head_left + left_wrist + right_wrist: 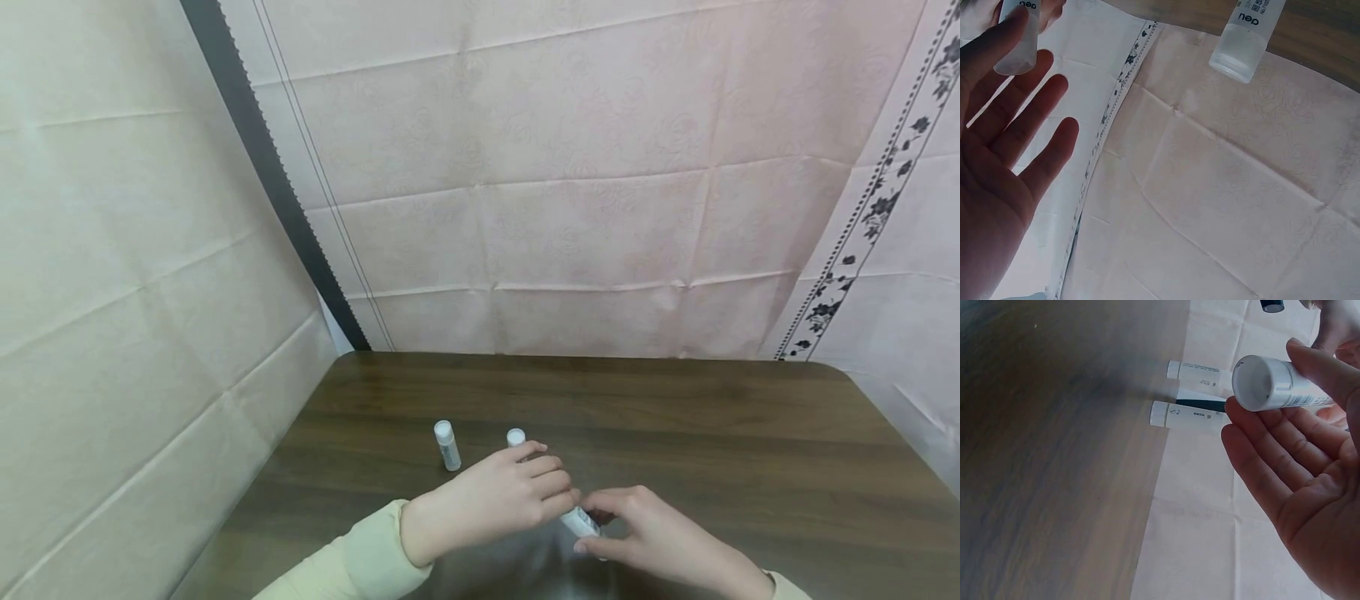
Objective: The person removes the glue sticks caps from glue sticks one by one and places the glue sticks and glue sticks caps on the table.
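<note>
A white glue stick [580, 522] is held tilted between both hands, low over the table. My left hand [508, 493] pinches its translucent cap end [1017, 57] with thumb and forefinger, the other fingers spread. Lower on the same stick, my right hand [652, 533] grips the body between thumb and fingers. The round base of this glue stick [1257, 384] faces the right wrist camera. Another glue stick [515, 437] stands upright just behind the left hand, which hides most of it. Further left, a third glue stick [447, 447] stands upright with its cap on top.
All this is on a dark wood-grain table [675, 417] with rounded back corners. Pale creased cloth [585, 208] hangs behind it, with a dark strip [277, 183] and a floral border [877, 208]. More cloth [135, 333] covers the left side.
</note>
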Tool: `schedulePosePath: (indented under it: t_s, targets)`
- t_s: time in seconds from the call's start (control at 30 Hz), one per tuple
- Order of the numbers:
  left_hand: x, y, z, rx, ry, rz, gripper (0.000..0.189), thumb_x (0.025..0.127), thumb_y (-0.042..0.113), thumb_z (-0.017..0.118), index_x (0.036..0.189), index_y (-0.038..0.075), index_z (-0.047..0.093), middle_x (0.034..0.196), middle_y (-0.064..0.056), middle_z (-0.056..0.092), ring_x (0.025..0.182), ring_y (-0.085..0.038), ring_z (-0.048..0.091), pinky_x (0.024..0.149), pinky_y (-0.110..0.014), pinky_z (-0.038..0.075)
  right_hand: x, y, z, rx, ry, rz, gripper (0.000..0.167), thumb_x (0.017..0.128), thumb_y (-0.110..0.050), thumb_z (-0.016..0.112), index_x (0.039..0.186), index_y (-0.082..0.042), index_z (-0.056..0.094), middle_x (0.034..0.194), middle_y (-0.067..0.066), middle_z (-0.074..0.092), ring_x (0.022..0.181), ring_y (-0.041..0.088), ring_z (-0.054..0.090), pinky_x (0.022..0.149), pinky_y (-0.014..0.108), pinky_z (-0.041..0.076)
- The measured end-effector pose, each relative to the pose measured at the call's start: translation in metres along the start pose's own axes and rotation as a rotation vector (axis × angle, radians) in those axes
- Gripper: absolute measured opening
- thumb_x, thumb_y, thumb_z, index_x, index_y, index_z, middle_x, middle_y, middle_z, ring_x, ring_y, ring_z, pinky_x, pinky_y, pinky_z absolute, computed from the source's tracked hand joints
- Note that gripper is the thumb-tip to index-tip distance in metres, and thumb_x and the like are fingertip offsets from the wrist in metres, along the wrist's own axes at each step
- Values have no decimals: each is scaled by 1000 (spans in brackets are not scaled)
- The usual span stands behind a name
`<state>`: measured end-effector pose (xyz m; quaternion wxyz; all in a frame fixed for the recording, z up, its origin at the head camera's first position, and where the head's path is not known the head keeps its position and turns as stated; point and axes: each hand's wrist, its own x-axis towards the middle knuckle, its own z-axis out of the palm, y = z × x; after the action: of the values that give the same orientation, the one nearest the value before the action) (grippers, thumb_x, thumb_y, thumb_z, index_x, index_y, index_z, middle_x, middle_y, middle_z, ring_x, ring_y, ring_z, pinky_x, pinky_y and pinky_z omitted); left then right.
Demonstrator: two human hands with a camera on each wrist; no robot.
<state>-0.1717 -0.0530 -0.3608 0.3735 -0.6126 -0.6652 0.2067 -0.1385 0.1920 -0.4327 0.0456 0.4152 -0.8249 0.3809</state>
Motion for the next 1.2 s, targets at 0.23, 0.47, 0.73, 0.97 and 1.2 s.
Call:
schedulePosePath:
  t_s: [0.23, 0.47, 0.73, 0.97, 1.2]
  targets:
    - [1, 4, 3, 75, 50, 21, 23, 105, 12, 47, 103, 27, 65, 98, 14, 58, 93, -6, 56, 86, -24, 45, 0, -2, -1, -8, 1, 25, 15, 95, -28, 72, 107, -22, 69, 98, -14, 70, 90, -1, 63, 74, 28, 56]
    - [1, 7, 4, 95, 52, 30, 36, 106, 6, 35, 98, 26, 64, 92, 14, 56, 86, -6, 52, 76, -23, 40, 2, -4, 0, -6, -10, 7, 11, 95, -27, 72, 104, -22, 68, 97, -13, 70, 90, 0, 63, 73, 29, 56]
    - [-1, 6, -3, 55, -46, -6, 6, 96, 21, 65, 95, 27, 66, 95, 15, 60, 85, -4, 54, 80, -20, 43, 2, -4, 2, 4, -29, 46, 16, 96, -33, 70, 105, -20, 69, 96, -18, 68, 88, -2, 63, 72, 26, 55]
    - [-1, 7, -1, 17, -45, -21, 5, 96, 24, 66, 100, 26, 68, 97, 15, 62, 83, -4, 53, 75, -20, 41, 1, -3, 4, -7, -23, 33, 12, 95, -33, 71, 101, -23, 68, 93, -21, 66, 87, -3, 63, 72, 25, 55]
    - [1, 10, 3, 61, 31, -11, 11, 101, 18, 55, 102, 26, 64, 95, 16, 60, 86, -5, 54, 78, -22, 42, 1, 0, 2, -3, -14, 5, 13, 95, -30, 71, 106, -23, 68, 96, -16, 69, 88, -1, 62, 71, 27, 56]
